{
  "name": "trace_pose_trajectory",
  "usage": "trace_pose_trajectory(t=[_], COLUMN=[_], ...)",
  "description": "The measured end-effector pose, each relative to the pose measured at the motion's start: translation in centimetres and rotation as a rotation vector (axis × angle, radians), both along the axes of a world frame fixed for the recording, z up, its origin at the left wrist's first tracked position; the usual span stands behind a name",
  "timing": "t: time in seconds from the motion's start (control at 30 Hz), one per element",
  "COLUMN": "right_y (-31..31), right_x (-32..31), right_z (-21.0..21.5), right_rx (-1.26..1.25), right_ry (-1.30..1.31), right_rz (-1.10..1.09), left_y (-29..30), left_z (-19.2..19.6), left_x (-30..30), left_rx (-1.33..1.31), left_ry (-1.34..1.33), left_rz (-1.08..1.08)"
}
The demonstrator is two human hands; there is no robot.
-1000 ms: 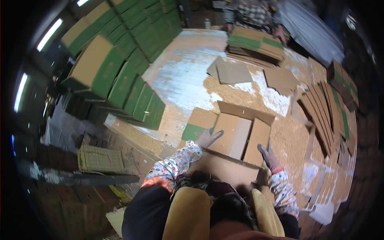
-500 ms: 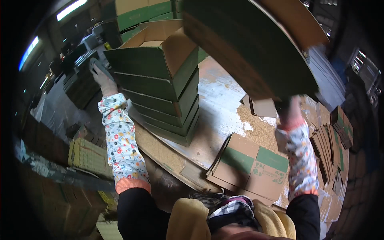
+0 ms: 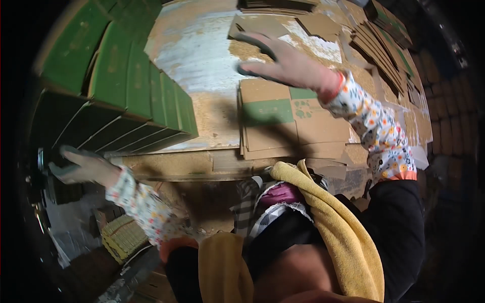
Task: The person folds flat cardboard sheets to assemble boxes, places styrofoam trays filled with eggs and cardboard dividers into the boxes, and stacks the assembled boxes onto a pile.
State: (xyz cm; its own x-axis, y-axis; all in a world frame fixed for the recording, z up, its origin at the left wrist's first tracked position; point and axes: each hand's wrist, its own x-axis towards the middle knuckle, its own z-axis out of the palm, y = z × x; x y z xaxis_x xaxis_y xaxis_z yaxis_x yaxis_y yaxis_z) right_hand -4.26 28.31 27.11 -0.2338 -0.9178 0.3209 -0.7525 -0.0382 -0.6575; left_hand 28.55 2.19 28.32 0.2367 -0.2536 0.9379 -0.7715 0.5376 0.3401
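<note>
A tall stack of nested green cardboard boxes (image 3: 113, 76) rises at the upper left of the table. My left hand (image 3: 83, 167), in a glove with a dark palm, is beside the stack's near side, thumb and fingers apart; whether it touches the cardboard I cannot tell. My right hand (image 3: 290, 63), gloved the same way, hangs over the table with its fingers spread and nothing in them. Below it lies a pile of flat brown-and-green cardboard blanks (image 3: 270, 121) near the table's front edge.
Sawdust-like crumbs and white patches cover the worn tabletop (image 3: 189, 45). Folded cardboard (image 3: 376, 55) leans in a row at the right, and more flat sheets (image 3: 278, 6) lie at the far side. A yellow ridged bundle (image 3: 124, 237) sits below the table at left.
My right hand has let go of the box it held up at the right and is now empty, over the table. The view has tilted downward; my left hand stays beside the stack.
</note>
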Motion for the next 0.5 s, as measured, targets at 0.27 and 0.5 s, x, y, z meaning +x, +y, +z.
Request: trace_pose_trajectory(t=[0.27,0.5], right_y=[33.1,44.1], right_x=[-4.8,-7.1], right_z=[-27.7,-25.5], right_rx=[0.322,0.356], right_ry=[-0.755,-0.753], right_rz=[-1.007,-1.063], left_y=[16.6,27.0], left_z=[-37.6,-36.4], left_x=[-17.0,-25.0], left_rx=[1.801,1.967], left_ry=[0.089,-0.467], left_rz=[-1.204,-1.078])
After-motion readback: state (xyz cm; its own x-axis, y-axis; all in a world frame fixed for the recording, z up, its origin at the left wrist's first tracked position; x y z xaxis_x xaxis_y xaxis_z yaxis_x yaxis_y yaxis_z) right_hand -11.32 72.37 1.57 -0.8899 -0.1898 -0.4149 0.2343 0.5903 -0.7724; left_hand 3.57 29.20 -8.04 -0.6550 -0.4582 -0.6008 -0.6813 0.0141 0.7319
